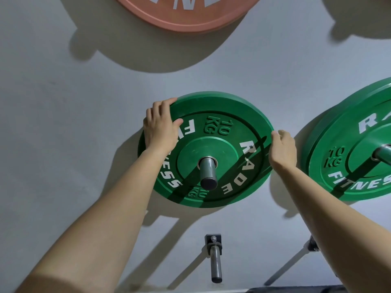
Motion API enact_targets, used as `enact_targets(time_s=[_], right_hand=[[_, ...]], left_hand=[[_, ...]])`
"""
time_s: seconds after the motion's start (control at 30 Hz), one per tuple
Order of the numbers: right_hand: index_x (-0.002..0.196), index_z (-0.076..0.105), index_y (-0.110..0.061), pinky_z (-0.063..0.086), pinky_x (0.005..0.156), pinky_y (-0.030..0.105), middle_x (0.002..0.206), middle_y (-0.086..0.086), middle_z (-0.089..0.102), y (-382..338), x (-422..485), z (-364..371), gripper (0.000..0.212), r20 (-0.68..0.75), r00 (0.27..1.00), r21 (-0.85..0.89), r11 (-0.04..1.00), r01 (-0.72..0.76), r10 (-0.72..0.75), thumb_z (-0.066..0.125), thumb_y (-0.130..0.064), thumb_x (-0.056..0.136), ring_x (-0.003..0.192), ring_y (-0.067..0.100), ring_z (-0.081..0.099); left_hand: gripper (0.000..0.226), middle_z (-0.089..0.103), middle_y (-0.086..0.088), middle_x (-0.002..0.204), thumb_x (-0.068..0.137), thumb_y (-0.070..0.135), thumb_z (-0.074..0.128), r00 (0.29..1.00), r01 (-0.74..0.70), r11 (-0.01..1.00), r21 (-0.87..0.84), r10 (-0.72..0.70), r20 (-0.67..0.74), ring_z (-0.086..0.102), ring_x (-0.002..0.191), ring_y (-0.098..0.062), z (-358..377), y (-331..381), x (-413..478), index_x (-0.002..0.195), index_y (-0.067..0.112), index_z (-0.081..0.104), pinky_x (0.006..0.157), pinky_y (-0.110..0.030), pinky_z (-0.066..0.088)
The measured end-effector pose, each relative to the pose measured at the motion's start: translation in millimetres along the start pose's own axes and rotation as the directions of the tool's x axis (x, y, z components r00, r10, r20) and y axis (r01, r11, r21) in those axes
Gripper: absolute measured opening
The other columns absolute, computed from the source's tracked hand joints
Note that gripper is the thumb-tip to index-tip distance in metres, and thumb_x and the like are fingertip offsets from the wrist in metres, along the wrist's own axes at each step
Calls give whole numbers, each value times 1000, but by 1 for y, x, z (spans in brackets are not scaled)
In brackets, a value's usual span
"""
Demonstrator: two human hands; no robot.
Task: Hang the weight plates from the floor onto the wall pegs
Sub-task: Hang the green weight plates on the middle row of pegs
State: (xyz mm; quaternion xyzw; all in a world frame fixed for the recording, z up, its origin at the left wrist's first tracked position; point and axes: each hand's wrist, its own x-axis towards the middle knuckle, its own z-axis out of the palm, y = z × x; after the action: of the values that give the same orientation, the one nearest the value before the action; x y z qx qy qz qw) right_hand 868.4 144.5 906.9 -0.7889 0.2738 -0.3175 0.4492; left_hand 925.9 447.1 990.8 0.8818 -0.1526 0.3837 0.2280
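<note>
A green 10 kg weight plate (213,132) hangs on a grey wall peg (207,170) that pokes through its centre hole. My left hand (161,125) grips the plate's upper left rim, fingers curled over the edge and thumb on the face. My right hand (282,148) holds the right rim with curled fingers. The plate sits close to the wall.
A second green 10 kg plate (355,157) hangs on its own peg (384,155) at the right. A salmon plate (186,13) hangs above. A bare peg (215,259) juts from the wall below, and another peg (292,261) shows at lower right.
</note>
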Motion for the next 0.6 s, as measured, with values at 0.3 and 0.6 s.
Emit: enact_targets(time_s=[0.3,0.6], right_hand=[[143,43,-1,41,79,36,117,14,62,65,-5,-10,87,315,941,-28,993,-118,121,42,-70,90,96,27,59],[125,51,-8,52,79,41,106,8,63,12,1,-1,54,100,995,-104,994,23,-13,49,-54,98,90,27,62]], left_hand=[[60,48,-16,138,89,27,71,962,272,961,-48,-273,-2,47,125,-36,-1,-50,-42,138,12,40,102,-47,41],[72,44,-15,143,84,30,68,951,287,956,54,-291,102,43,128,-34,-12,-59,-54,145,11,33,104,-49,40]])
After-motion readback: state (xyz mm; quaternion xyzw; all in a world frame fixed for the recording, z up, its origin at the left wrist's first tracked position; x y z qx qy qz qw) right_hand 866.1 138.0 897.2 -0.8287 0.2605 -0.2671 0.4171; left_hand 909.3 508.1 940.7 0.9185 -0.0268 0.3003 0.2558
